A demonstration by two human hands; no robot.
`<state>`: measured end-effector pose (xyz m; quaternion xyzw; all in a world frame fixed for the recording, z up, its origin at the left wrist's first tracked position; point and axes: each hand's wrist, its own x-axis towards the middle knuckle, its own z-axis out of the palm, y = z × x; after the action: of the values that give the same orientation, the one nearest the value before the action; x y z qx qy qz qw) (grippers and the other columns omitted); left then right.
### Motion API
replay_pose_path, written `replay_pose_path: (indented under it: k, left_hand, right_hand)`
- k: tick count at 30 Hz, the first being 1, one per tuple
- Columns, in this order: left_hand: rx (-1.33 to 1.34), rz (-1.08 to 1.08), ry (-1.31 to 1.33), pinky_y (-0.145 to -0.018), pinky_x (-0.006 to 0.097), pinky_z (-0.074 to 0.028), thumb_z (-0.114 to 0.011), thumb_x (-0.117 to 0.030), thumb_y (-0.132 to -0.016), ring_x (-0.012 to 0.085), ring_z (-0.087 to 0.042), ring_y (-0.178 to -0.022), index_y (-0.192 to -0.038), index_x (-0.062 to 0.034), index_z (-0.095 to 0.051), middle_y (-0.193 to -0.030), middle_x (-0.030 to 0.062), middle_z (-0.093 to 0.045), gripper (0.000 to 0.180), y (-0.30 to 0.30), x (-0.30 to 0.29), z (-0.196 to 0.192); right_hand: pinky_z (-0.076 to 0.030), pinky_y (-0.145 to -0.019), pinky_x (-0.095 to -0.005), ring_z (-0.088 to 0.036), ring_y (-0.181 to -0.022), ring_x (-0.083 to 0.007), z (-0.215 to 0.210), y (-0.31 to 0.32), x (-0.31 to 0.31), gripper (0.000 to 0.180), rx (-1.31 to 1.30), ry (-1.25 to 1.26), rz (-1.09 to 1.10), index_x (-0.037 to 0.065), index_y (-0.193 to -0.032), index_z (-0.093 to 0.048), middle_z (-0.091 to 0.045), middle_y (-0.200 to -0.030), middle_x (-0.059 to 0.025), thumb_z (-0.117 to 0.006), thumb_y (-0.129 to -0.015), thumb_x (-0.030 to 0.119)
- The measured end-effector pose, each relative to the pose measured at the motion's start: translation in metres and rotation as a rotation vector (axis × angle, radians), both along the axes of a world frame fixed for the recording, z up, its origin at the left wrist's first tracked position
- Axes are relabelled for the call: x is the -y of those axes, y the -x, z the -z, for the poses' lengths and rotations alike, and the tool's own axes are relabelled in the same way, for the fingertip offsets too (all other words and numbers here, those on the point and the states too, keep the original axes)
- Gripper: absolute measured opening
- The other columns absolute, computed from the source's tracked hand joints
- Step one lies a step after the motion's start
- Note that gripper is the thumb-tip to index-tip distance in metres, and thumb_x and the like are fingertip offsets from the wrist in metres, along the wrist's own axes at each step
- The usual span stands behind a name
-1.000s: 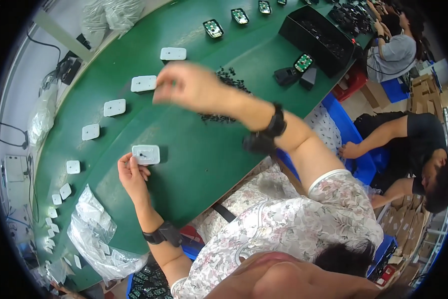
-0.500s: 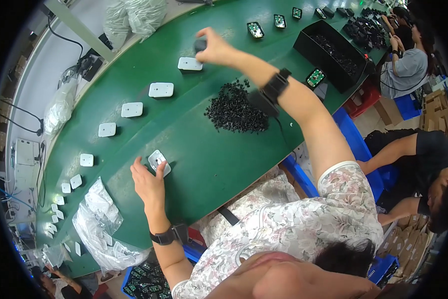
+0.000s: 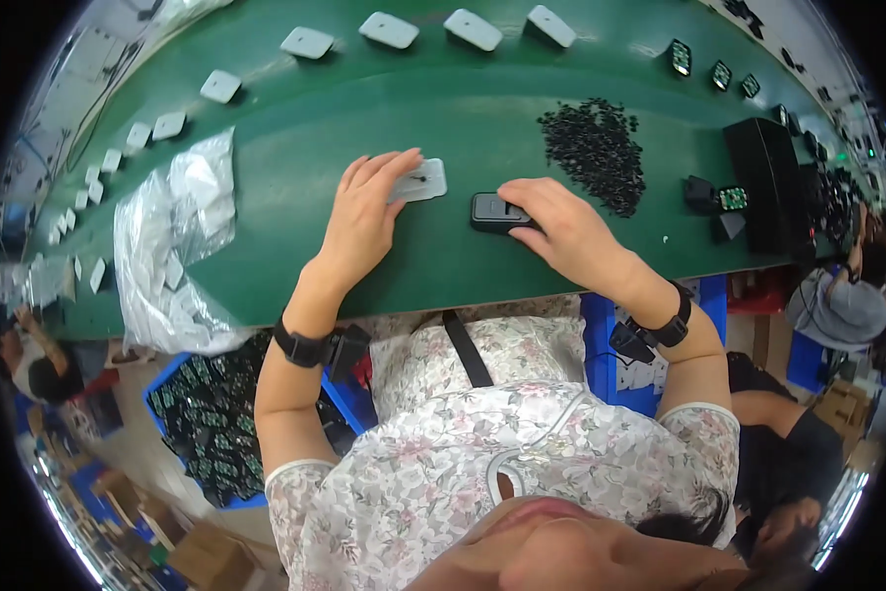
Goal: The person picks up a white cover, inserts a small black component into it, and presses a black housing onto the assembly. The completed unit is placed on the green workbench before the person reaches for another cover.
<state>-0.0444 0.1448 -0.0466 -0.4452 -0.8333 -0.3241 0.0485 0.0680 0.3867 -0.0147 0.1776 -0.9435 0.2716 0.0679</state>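
**Two parts on the green table**

Head view: A white cover point(image 3: 418, 181) is pressed flat on the green table point(image 3: 384, 256) by the left hand point(image 3: 364, 219). The fingers are spread out on top of it, not closed around it. A dark case point(image 3: 492, 212) is held at its right end by the fingertips of the right hand point(image 3: 559, 229). The case lies on the table just beside the cover, and the two parts are still apart, so they are not yet joined.

A heap of small black bits point(image 3: 595, 150) is seen near the right hand. A row of white covers point(image 3: 394, 30) is laid out along the far edge. A clear bag point(image 3: 172, 246) with more white parts is seen to the left. A black tray point(image 3: 770, 182) is stood at the right. It looks like many parts are left to be done.
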Motion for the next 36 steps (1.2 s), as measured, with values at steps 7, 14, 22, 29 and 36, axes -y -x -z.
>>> replay_pose_path:
  k: [7, 14, 22, 29, 36]
  left_hand:
    - [0.325, -0.119, -0.269, -0.105, 0.043, -0.03, -0.051, 0.012, -0.075, 0.0283, -0.046, -0.12, -0.133, -0.0084, -0.042, -0.129, 0.0113, -0.05, 0.062, -0.002, 0.009, 0.003]
    - [0.093, -0.07, -0.04, -0.106, 0.043, -0.03, -0.039, 0.011, -0.078, 0.0242, -0.041, -0.127, -0.132, -0.0107, -0.045, -0.137, 0.0067, -0.044, 0.059, -0.004, 0.021, 0.015]
    - [-0.042, -0.105, 0.115, -0.105, 0.042, -0.031, -0.042, 0.01, -0.075, 0.0199, -0.045, -0.124, -0.131, -0.0128, -0.048, -0.135, 0.0035, -0.047, 0.06, -0.008, 0.023, 0.009]
    - [-0.2, -0.138, 0.194, -0.099, 0.039, -0.037, -0.065, -0.012, -0.074, 0.0207, -0.051, -0.117, -0.127, -0.007, -0.049, -0.129, 0.0066, -0.052, 0.056, -0.016, 0.018, 0.002]
    - [-0.072, -0.228, -0.016, -0.078, 0.037, -0.045, -0.068, -0.02, -0.076, 0.027, -0.058, -0.092, -0.109, -0.0043, -0.061, -0.097, 0.0113, -0.063, 0.037, 0.01, 0.004, 0.005]
  right_hand:
    - [-0.046, -0.086, -0.0367, -0.056, -0.101, -0.0305, 0.004, 0.056, 0.032, 0.042, -0.085, 0.22, -0.039, 0.003, -0.113, -0.056, -0.059, -0.112, -0.0129, -0.068, -0.072, 0.004]
    - [-0.047, -0.085, -0.0361, -0.056, -0.1, -0.0283, 0.02, 0.077, 0.05, 0.043, -0.064, 0.102, -0.11, 0.005, -0.112, -0.057, -0.06, -0.11, -0.0103, -0.068, -0.071, 0.006]
    - [-0.05, -0.079, -0.0345, -0.057, -0.097, -0.0266, 0.015, 0.07, 0.057, 0.045, -0.106, 0.002, -0.095, 0.005, -0.113, -0.057, -0.06, -0.11, -0.0093, -0.068, -0.069, 0.002]
    - [-0.051, -0.077, -0.0327, -0.059, -0.095, -0.0263, 0.017, 0.07, 0.054, 0.044, -0.175, -0.028, -0.123, 0.005, -0.112, -0.058, -0.06, -0.108, -0.0091, -0.068, -0.069, 0.001]
    - [-0.047, -0.088, -0.0291, -0.058, -0.099, -0.0161, -0.001, 0.11, 0.033, 0.044, 0.504, 0.622, -0.01, 0.003, -0.121, -0.052, -0.06, -0.108, -0.0108, -0.066, -0.08, 0.008]
